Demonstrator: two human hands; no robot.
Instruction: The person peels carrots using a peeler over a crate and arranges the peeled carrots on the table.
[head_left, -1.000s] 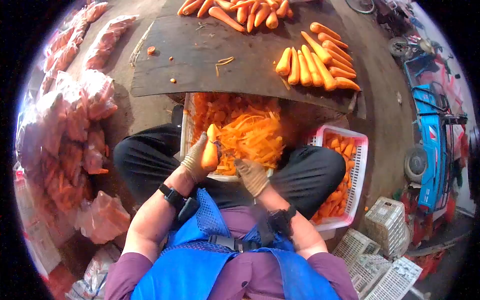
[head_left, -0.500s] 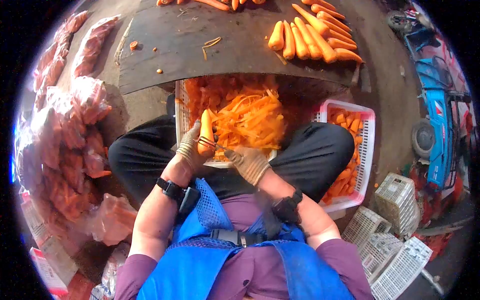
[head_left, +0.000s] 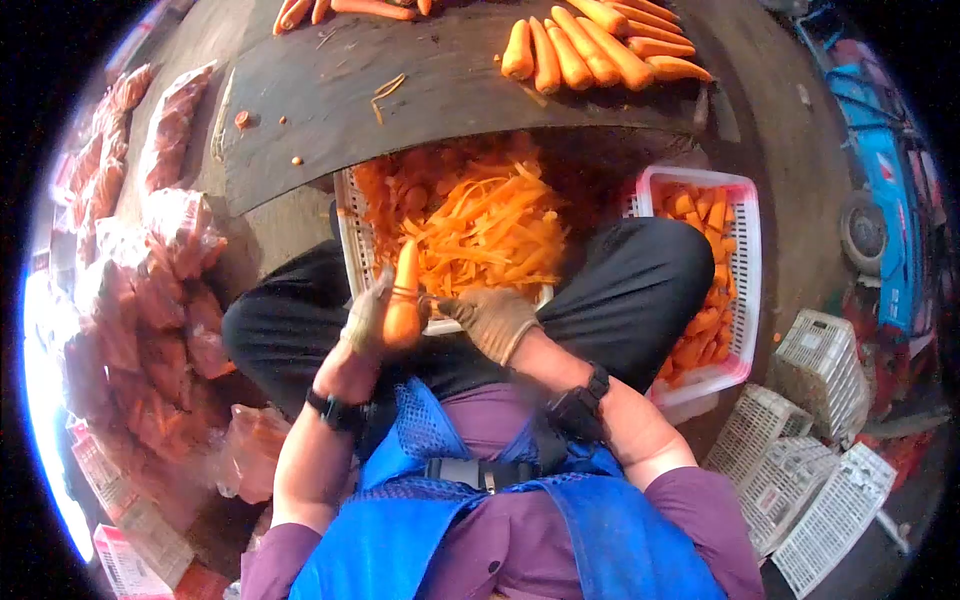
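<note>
My left hand (head_left: 366, 312), gloved, is closed around a carrot (head_left: 403, 322) held nearly upright above the near left rim of a basket (head_left: 353, 235). In my right hand (head_left: 497, 322), also gloved, is a peeler (head_left: 428, 300); its thin head lies across the carrot's middle, and its handle is mostly hidden by the fingers. Long orange carrot peelings (head_left: 490, 230) heap up in the basket between my legs.
Ahead is a dark board (head_left: 320, 100) with whole carrots (head_left: 570, 55) on it. At right stand a pink-and-white crate (head_left: 745, 270) of carrot pieces and several white crates (head_left: 815, 365). Bagged carrots (head_left: 140, 330) lie at left; a blue vehicle (head_left: 890, 200) is far right.
The view has shifted slightly. The carrot now sits lower and more upright in my left hand, and the peeler has gone from its lower end to about its middle.
</note>
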